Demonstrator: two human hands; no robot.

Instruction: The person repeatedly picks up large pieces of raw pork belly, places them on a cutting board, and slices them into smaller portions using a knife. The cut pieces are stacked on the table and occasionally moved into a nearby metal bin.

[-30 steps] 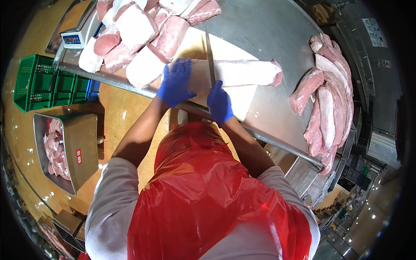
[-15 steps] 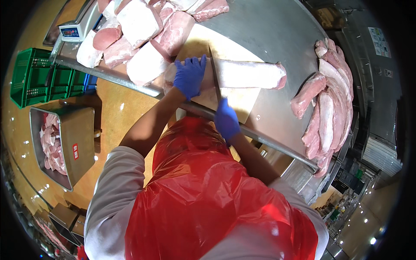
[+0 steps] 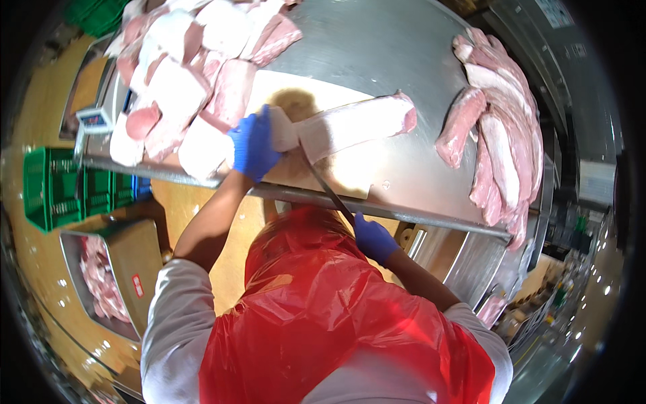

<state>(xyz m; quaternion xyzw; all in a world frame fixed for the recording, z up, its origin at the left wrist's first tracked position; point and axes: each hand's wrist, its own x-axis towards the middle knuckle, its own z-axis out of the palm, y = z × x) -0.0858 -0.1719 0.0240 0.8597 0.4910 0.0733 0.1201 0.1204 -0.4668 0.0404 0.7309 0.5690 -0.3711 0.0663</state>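
Note:
My right hand [image 3: 374, 239], in a blue glove, is closed round the handle of a long knife [image 3: 328, 190]. The blade tip lies at the left end of a long pale pork loin [image 3: 363, 123], low over the cutting board [image 3: 350, 174]. A shorter cut piece of pork [image 3: 284, 129] sits just left of the blade, apart from the loin along most of the cut. My left hand [image 3: 256, 147], also blue-gloved, grips this piece from its left side. Part of the piece is hidden under the fingers.
Cut pork chunks [image 3: 176, 87] are heaped at the left of the metal table [image 3: 377, 40]. More long pork strips [image 3: 515, 128] lie at the right. A scale [image 3: 97, 120] stands at the left edge. Below are green crates [image 3: 50, 188] and a metal bin of meat [image 3: 145, 269].
The knife has come down and toward me, its cut now parting the left piece from the loin. My left hand has shifted left with that piece. The view has moved too.

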